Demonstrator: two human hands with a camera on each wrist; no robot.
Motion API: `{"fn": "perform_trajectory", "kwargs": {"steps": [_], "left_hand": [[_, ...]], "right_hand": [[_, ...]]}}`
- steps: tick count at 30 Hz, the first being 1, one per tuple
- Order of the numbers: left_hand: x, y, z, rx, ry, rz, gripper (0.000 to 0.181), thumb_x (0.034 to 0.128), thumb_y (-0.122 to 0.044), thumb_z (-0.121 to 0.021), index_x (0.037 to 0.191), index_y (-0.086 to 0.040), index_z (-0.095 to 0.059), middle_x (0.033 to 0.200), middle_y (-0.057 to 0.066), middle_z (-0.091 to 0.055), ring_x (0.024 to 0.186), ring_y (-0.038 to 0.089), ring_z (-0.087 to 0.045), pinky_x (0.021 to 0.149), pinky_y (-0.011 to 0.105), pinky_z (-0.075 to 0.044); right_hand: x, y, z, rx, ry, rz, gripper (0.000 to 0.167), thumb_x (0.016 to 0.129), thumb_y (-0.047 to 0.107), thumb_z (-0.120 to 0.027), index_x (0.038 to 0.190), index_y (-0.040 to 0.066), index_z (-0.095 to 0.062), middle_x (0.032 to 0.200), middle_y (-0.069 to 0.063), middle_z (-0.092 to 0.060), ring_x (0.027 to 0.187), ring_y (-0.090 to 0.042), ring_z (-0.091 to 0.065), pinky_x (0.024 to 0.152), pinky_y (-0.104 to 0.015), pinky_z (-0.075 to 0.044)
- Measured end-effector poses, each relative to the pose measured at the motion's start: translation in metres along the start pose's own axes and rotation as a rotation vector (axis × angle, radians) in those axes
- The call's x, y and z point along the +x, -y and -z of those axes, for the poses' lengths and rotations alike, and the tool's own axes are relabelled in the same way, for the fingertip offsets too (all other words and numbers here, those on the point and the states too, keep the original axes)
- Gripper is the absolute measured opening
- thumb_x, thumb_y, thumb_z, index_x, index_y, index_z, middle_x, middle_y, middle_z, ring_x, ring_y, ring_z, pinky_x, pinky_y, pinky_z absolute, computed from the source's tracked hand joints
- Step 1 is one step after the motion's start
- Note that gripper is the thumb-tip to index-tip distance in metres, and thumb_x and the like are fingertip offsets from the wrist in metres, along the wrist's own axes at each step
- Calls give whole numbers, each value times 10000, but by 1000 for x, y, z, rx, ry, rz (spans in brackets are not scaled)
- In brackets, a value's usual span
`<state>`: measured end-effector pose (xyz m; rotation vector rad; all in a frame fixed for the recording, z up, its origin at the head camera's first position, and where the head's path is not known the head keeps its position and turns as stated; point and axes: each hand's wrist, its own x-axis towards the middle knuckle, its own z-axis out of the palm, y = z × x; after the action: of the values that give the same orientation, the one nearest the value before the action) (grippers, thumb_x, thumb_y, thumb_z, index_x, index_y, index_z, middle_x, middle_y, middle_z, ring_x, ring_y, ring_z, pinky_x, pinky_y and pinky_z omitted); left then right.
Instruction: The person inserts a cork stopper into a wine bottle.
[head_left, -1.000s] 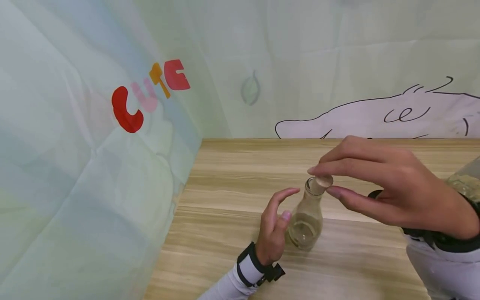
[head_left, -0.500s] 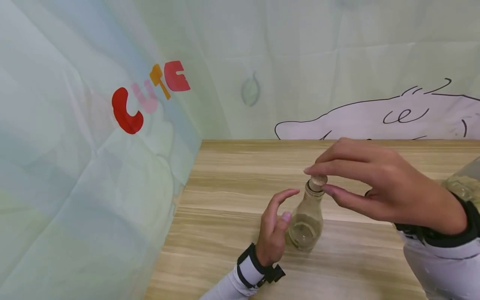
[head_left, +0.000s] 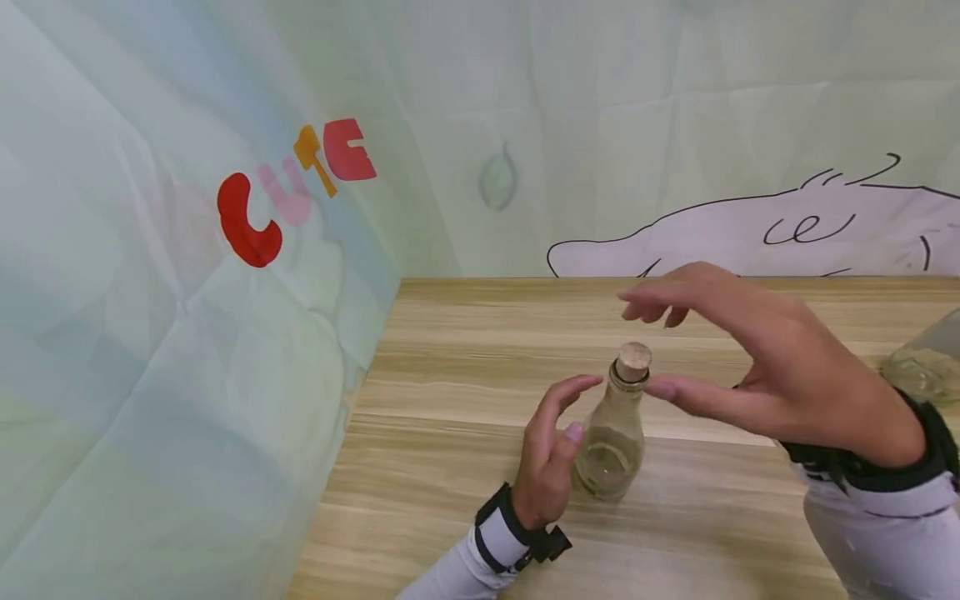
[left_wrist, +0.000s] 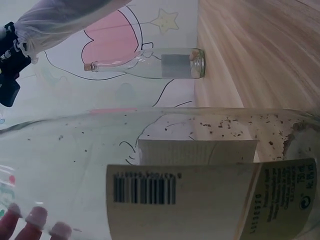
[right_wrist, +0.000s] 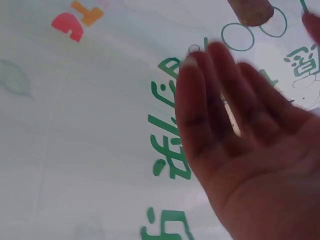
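A clear glass bottle stands upright on the wooden table, with a cork seated in its mouth and sticking up above the rim. On the bottle's left side is my left hand, cupped; its thumb lies near the glass and its index finger reaches toward the neck. Fingertips show against the bottle in the left wrist view, where a label with a barcode is seen. My right hand spreads around the cork without gripping it, fingers raised above and thumb close to the rim. The cork also appears in the right wrist view.
Another corked glass bottle stands on the table beyond, in the left wrist view. Its base shows at the right edge of the head view. A printed cloth hangs along the table's back and left sides.
The cork was pinched in my right hand at the bottle's mouth. Now the right fingers have lifted off and spread apart, and the cork sits in the neck. My left hand has stayed put.
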<state>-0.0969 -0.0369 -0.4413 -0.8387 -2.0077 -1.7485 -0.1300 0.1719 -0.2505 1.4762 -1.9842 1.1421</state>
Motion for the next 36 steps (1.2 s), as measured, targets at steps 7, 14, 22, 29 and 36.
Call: {"fn": "perform_trajectory", "kwargs": {"steps": [7, 14, 22, 29, 36], "left_hand": [[4, 8, -9, 63, 55, -47, 651, 964, -465, -533, 1431, -22, -438, 1369, 135, -550, 1266, 278, -515, 1070, 459, -388], [8, 12, -20, 78, 99, -12, 752, 800, -219, -818, 1430, -75, -432, 1298, 79, -593, 1126, 166, -586, 967, 346, -484], [12, 10, -22, 99, 130, -19, 481, 830, -159, -792, 1222, -77, -526, 1085, 22, -687, 977, 57, -627, 817, 236, -535], [15, 9, -22, 116, 118, -70, 483, 781, -110, -816, 1163, -30, -532, 1017, 73, -696, 918, 58, -640, 788, 204, -532], [20, 6, -23, 46, 128, -72, 732, 748, -30, -806, 1372, 13, -425, 1293, 161, -607, 1167, 192, -592, 966, 341, -490]], "right_hand": [[-13, -18, -5, 420, -75, -223, 404, 1016, -8, -407, 1407, -106, -445, 1311, -268, -522, 1177, -357, -502, 987, -345, -413], [-20, -24, -12, 557, -72, -352, 442, 1032, 67, -318, 1444, -30, -446, 1345, -287, -484, 1232, -406, -433, 1028, -383, -344], [-21, -28, -27, 611, -3, -403, 434, 1051, 101, -281, 1435, -15, -448, 1312, -253, -513, 1232, -382, -458, 1033, -385, -376], [-26, -41, -48, 881, 70, -380, 543, 1069, 211, -125, 1410, -73, -437, 1246, -295, -556, 1152, -436, -524, 1033, -528, -292], [-38, -43, -65, 1186, 140, -420, 780, 1052, 391, 14, 1268, -82, -567, 1108, -252, -644, 1047, -390, -589, 1021, -497, -351]]}}
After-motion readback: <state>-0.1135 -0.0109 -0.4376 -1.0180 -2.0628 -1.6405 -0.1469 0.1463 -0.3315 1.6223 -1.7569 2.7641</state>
